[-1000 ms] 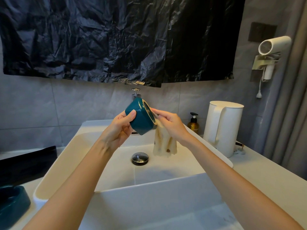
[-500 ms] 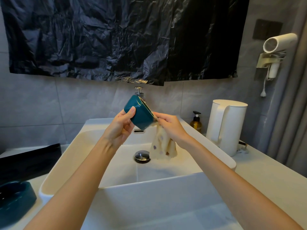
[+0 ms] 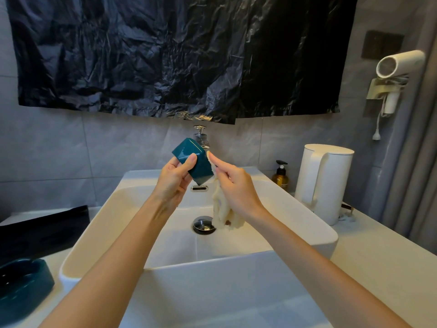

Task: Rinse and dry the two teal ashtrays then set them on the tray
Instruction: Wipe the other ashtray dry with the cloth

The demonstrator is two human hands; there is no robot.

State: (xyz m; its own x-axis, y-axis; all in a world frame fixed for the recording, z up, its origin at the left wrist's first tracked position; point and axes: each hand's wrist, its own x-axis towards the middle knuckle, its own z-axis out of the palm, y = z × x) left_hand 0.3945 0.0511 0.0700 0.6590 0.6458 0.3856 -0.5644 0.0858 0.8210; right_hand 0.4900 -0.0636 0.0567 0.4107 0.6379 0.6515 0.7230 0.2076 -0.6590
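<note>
Left hand (image 3: pixel 173 179): fingers curled round the tilted ashtray (image 3: pixel 195 162), above the sink (image 3: pixel 236 280). Right hand (image 3: pixel 233 185): fingers pinch a cloth (image 3: pixel 223 209) against its rim, just right of the left fingers. Ashtray judged glazed, rigid, slippery, breakable; hold by opposite walls.

- A pale countertop (image 3: pixel 383 268) runs along the tiled wall.
- A white rectangular basin (image 3: pixel 326 235) sits on top of it, in the middle.
- Right of the basin stands a white kettle (image 3: pixel 324 183), with an amber pump bottle (image 3: pixel 280 177) just beside it, nearer the wall.
- Left of the basin lies a black tray (image 3: pixel 42 230).
- A teal ashtray (image 3: pixel 23 287) rests by the tray's near edge, partly out of view.
</note>
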